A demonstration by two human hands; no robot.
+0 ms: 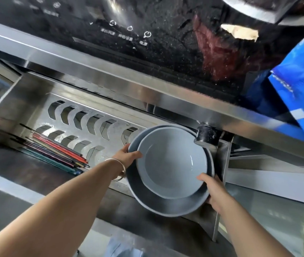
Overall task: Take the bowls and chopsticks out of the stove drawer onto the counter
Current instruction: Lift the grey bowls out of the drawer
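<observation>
Two nested blue-grey bowls [171, 169] are held above the right end of the open steel drawer [41, 101], the smaller one [167, 160] sitting inside the larger [175, 204]. My left hand [129, 156], a metal bangle on its wrist, grips the stack's left rim. My right hand [212, 190] grips the lower right rim with the thumb over the inner bowl's edge. A bundle of coloured chopsticks [54, 153] lies flat on the drawer floor at the left, apart from both hands.
The black glass stove top [129, 34] with touch controls lies just beyond the drawer, behind a steel front edge [110, 75]. A blue bag [303, 86] rests at the right. A black knob [205, 136] sits beside the bowls. The drawer's back wall has slotted vents [80, 117].
</observation>
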